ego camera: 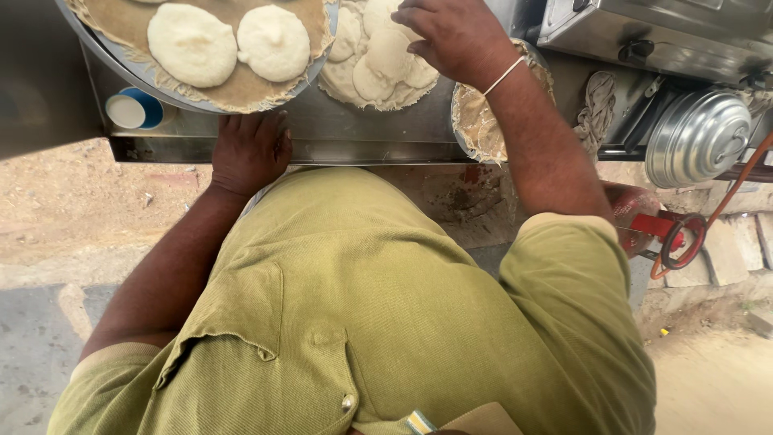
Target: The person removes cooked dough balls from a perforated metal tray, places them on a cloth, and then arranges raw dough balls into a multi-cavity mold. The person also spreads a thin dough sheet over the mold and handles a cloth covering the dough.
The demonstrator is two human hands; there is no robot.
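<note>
— White steamed cakes (385, 58) lie heaped on a cloth-lined tray at the far middle; the right hand (455, 36) rests on them, fingers curled down together.

— And the left hand (251, 151)?

— Flat on the steel counter (362, 129), fingers together, beneath another tray (201, 101) holding two cakes.

— Surroundings?

— Dusty ground, a ribbed metal lid (696, 138) at right. Both trays are cut off; the right fingertips are hidden.

steamed cakes (193, 44): white, plain
cloth (241, 84): tan-brown, frayed pale edges
tray (121, 68): grey metal
tabletop (362, 129): dull steel grey
cup (133, 110): blue with white inside
shirt (378, 322): olive green, fine ribbed weave
bangle (504, 76): pale silvery
hose (725, 201): orange
domed lid (696, 138): shiny silver, ringed grooves
</note>
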